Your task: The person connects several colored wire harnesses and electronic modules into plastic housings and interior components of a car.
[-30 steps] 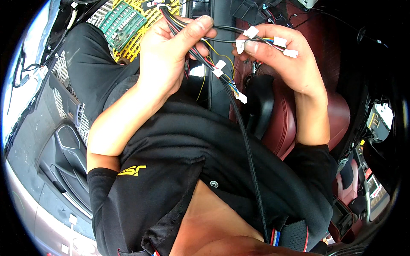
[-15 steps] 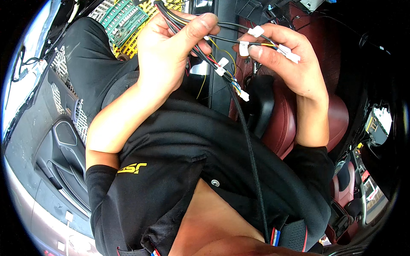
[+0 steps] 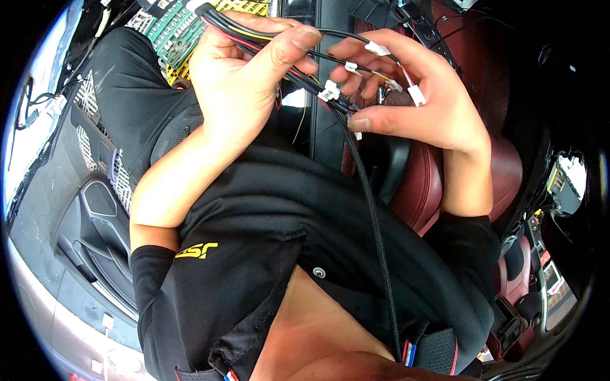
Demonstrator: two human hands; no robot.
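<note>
Where your left hand point(image 3: 244, 79) comes up to the wire bundle point(image 3: 236, 29), its grip pinches the black, red and yellow wires between thumb and fingers. The bundle hangs in the air before your torso, well above the seat. Its long axis runs from the upper left, where a white plug point(image 3: 203, 9) caps it, down toward the right, and there it fans into branches pointing at your right hand point(image 3: 438, 95).

That hand's grip is spread, thumb well apart from the fingers, with branch ends in the gap; your thumb partly hides the lowest end, and you cannot tell whether it touches it. A long black cable point(image 3: 370, 203) drops from the bundle across your black shirt point(image 3: 267, 184). Your left hand covers the middle of the wires. Beyond it lie one green tool case point(image 3: 175, 35) and yellow grating point(image 3: 257, 7); a dark red seat point(image 3: 416, 190) sits below your right hand, a door panel point(image 3: 101, 241) at far left.

Count three branches bearing white tags point(image 3: 377, 48), one long cable and two hands.
</note>
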